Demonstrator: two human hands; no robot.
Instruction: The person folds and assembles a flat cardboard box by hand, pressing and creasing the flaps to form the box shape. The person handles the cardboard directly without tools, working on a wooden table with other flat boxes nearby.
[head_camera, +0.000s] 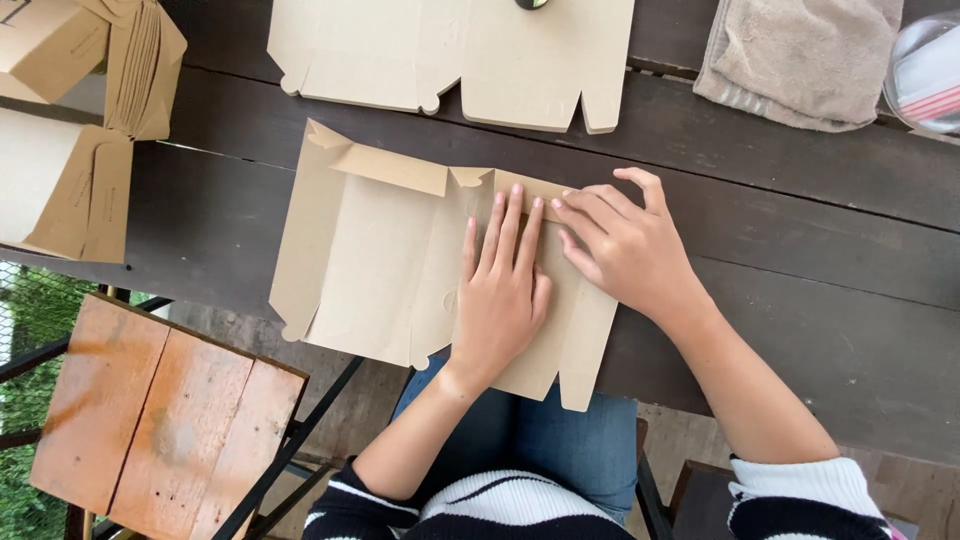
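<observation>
A flat brown cardboard box blank (370, 260) lies on the dark wooden table (820, 260), its near edge hanging over the table's front. My left hand (502, 290) presses flat on its right panel, fingers together and pointing away from me. My right hand (625, 240) rests beside it, fingertips pushing down the folded top flap at the blank's upper right corner. The top flap along the far edge is folded over toward me.
A second flat cardboard blank (450, 55) lies farther back. Folded cardboard boxes (70, 130) are stacked at the left. A beige towel (800, 55) and a clear plastic container (925, 70) sit at the far right. An orange wooden stool (160, 420) stands below left.
</observation>
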